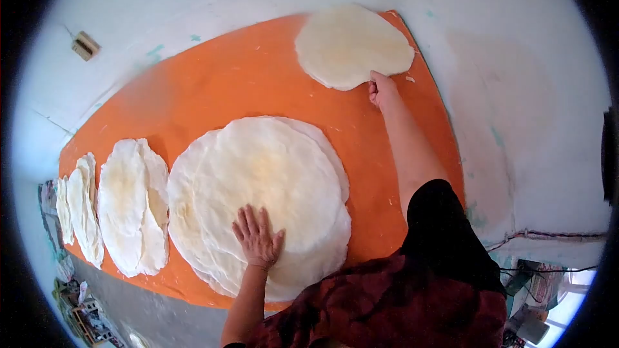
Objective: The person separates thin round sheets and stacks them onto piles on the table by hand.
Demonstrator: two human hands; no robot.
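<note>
My left hand lies flat with fingers spread on a large stack of thin round dough sheets at the middle of the orange table. At the table's far right end, my right hand pinches the near edge of a single round dough sheet. That sheet lies apart from the stack, close to the wall. Its surface is pale with a yellowish middle.
More dough stacks stand in a row along the left of the table, with narrower-looking ones beyond. A white wall borders the far and right sides. Cables hang at the lower right; clutter sits on the floor at lower left.
</note>
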